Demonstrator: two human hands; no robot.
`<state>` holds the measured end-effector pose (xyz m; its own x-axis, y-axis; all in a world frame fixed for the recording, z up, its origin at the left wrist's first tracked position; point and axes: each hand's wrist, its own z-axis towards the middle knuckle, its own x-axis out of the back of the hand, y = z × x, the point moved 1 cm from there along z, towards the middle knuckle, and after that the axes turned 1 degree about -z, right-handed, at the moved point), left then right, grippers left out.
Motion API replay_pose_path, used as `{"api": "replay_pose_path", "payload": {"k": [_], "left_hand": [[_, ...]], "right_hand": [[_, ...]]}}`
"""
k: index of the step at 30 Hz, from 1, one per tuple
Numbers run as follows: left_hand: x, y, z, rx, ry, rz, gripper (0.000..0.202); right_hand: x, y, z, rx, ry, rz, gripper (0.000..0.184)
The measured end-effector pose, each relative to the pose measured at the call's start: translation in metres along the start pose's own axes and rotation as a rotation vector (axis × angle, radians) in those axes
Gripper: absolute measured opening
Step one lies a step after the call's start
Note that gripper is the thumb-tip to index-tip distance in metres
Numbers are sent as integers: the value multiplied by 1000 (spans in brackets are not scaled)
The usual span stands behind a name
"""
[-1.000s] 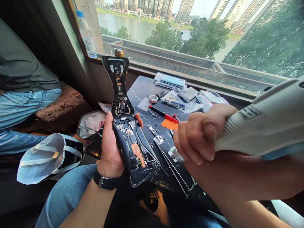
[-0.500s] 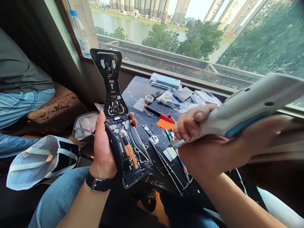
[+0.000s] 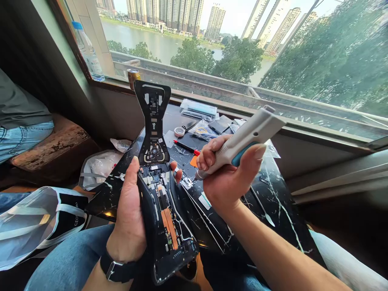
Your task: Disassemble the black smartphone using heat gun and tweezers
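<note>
My left hand (image 3: 129, 214), a black watch strap at its wrist, grips an opened handheld electronic device (image 3: 165, 226) by its sides. Circuit boards and a copper-coloured strip show inside its black, waisted housing. The matching black cover (image 3: 154, 125) stands raised at the device's far end. In my right hand (image 3: 224, 178) is a grey-and-white electric screwdriver (image 3: 242, 137) with a blue button. My thumb lies beside that button, and the tool's narrow tip slants down to the left, just right of the device and apart from it. Whether a bit is fitted cannot be made out.
Tweezers (image 3: 209, 222), a tape roll (image 3: 179, 131), a red-and-black pen (image 3: 185, 146) and several plastic packets (image 3: 198, 109) lie on the black marbled table (image 3: 281, 194). Bags (image 3: 45, 218) stand at left, near a seated person (image 3: 24, 109). A bottle (image 3: 89, 52) and a can (image 3: 132, 76) are by the window.
The screwdriver and my right hand have moved left and farther from the camera, closer to the device. The device and its cover sit lower in view; the view itself has shifted.
</note>
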<state>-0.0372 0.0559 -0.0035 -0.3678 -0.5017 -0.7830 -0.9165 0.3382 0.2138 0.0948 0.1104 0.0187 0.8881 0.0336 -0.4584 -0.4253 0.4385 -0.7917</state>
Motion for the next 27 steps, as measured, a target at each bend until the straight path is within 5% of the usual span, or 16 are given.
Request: {"api": "replay_pose_path", "payload": {"k": [5, 11, 16, 27], "left_hand": [[2, -8, 1, 120, -48, -22, 65], [4, -13, 3, 146, -15, 40, 70], [7, -17, 9, 77, -80, 65, 62], [1, -27, 16, 168, -152, -55, 61]], "right_hand": [[2, 7, 1, 17, -14, -22, 55], [2, 11, 2, 39, -37, -31, 55], [-3, 11, -1, 31, -61, -14, 53], [-8, 12, -3, 41, -104, -19, 53]]}}
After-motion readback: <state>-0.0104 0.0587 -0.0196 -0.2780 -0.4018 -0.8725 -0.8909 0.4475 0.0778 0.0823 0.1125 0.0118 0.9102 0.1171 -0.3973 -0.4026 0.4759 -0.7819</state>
